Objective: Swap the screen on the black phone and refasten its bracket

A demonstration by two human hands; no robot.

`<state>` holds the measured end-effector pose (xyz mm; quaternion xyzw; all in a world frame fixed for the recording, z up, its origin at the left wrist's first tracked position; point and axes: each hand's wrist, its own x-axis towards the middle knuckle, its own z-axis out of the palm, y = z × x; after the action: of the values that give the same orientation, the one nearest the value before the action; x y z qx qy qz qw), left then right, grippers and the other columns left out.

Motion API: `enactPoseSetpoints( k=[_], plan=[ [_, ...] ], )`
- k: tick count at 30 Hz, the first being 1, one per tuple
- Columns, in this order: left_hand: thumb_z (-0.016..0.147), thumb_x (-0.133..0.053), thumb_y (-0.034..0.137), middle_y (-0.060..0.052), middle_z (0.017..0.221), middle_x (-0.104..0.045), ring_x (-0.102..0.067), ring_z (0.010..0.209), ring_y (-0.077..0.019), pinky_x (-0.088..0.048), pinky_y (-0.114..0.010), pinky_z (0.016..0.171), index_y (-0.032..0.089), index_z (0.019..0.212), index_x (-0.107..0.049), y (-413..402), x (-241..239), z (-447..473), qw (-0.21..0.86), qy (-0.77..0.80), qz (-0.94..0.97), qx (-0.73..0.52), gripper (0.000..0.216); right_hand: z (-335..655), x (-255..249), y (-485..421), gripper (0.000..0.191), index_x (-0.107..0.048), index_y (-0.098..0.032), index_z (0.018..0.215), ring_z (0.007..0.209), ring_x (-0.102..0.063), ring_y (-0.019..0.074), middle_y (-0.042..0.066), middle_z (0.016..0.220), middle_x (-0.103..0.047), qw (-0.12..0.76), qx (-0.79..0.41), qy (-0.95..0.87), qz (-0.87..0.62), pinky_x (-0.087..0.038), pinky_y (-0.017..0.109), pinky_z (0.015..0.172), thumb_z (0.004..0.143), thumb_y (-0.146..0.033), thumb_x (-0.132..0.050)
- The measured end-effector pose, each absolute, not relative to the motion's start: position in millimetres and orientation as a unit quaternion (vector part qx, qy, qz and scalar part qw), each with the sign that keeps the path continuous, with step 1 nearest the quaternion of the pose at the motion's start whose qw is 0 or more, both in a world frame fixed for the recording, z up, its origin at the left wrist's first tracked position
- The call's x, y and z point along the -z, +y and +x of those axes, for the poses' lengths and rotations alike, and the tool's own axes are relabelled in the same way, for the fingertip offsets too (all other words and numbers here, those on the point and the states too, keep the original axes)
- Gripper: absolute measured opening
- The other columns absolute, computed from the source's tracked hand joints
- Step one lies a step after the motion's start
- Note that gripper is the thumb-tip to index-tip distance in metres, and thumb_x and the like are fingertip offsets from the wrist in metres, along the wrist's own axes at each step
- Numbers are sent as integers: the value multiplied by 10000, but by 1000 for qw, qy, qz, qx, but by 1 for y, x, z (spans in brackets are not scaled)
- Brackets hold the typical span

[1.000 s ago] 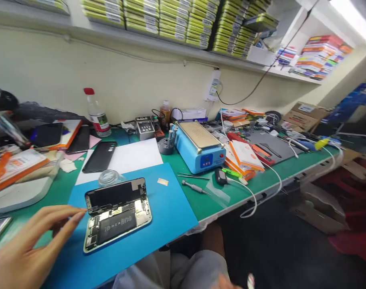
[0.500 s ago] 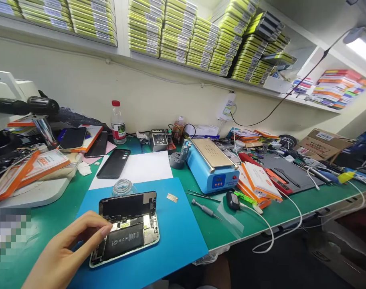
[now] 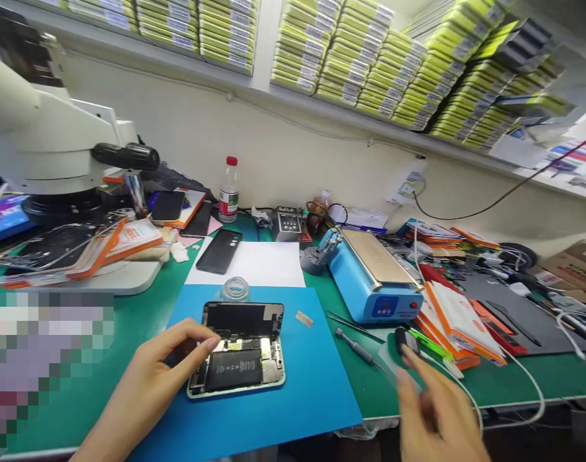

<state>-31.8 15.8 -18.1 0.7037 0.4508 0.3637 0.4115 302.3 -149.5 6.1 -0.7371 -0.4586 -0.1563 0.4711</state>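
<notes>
An opened smartphone lies on a blue mat, its screen tilted up along the far side and its black battery exposed. At the phone's left end my left hand has thumb and index finger closed together; whatever is between them is hidden. My right hand is at the lower right, its fingers smeared by motion. It is nearest a clear plastic film and a small black device. Left of that hand lie a grey screwdriver and tweezers.
A glass jar stands behind the phone. A blue heating plate machine and orange-white boxes are to the right. A microscope overhangs the left side. A black phone case lies on white paper.
My right hand has come into view at the lower right. The view has swung left, so the scene sits farther right. My left hand keeps its pinch at the phone.
</notes>
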Motion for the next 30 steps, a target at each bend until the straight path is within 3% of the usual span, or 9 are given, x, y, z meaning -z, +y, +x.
enactPoseSetpoints(
  k=[4, 8, 11, 14, 17, 20, 21, 25, 30],
  plan=[
    [969, -626, 608, -25, 925, -757, -695, 880, -223, -517, -243, 679, 267, 893, -785, 15, 18, -31, 426, 448, 700, -358, 384, 321, 13, -113, 631, -811, -254, 1028, 885, -621, 322, 128, 1062, -745, 260, 209, -581, -742, -482, 435, 647, 1046, -699, -364],
    [986, -620, 582, -21, 932, -746, -675, 853, -204, -491, -240, 669, 270, 905, -779, 17, 22, -32, 438, 434, 708, -343, 360, 321, 17, -105, 651, -783, -241, 963, 867, -650, 307, 116, 1004, -751, 244, 224, -576, -747, -429, 378, 551, 1071, -671, -306],
    [975, -645, 567, -20, 936, -748, -681, 879, -210, -490, -235, 662, 272, 895, -780, 18, 22, -31, 439, 428, 707, -353, 334, 311, 4, -104, 564, -763, -239, 1008, 816, -674, 289, 111, 940, -749, 319, 174, -533, -764, -434, 354, 544, 1027, -702, -442],
    [958, -679, 545, -10, 882, -749, -672, 777, -180, -510, -228, 660, 265, 869, -784, 17, 17, -28, 455, 428, 684, -377, 312, 287, -14, -94, 451, -705, -217, 1085, 714, -657, 224, 99, 951, -751, 528, 52, -421, -736, -506, 326, 585, 979, -646, -617],
    [937, -715, 524, -3, 783, -741, -651, 644, -152, -526, -221, 619, 246, 851, -786, 13, 11, -25, 486, 424, 650, -402, 299, 242, -28, -74, 370, -604, -235, 1158, 678, -663, 183, 87, 1063, -751, 733, -143, -331, -577, -580, 331, 607, 977, -548, -679],
    [926, -743, 502, -19, 765, -753, -676, 623, -158, -528, -213, 554, 225, 861, -792, 11, 9, -25, 516, 412, 621, -423, 288, 186, -31, -54, 559, -421, -302, 1480, 597, -641, 161, 55, 999, -760, 764, -275, -314, -492, -571, 313, 549, 1007, -457, -675],
    [925, -749, 496, -26, 774, -759, -689, 631, -164, -531, -212, 540, 220, 864, -794, 11, 9, -26, 525, 406, 614, -428, 286, 169, -29, -49, 559, -395, -314, 1505, 603, -647, 153, 54, 1018, -758, 761, -303, -323, -473, -578, 312, 568, 1026, -441, -652],
    [923, -768, 457, -46, 826, -781, -741, 685, -188, -568, -218, 541, 212, 876, -806, 11, 12, -30, 545, 384, 599, -443, 252, 127, -18, -34, 431, -444, -289, 1451, 592, -656, 140, 53, 1028, -740, 763, -326, -353, -432, -582, 308, 582, 1069, -431, -583],
    [916, -787, 412, -37, 825, -784, -749, 665, -179, -574, -211, 526, 221, 872, -815, 9, 12, -33, 568, 373, 571, -460, 198, 122, -5, -30, 432, -438, -284, 1460, 583, -656, 147, 52, 1010, -721, 773, -303, -349, -434, -581, 317, 564, 1073, -423, -569]
  ],
)
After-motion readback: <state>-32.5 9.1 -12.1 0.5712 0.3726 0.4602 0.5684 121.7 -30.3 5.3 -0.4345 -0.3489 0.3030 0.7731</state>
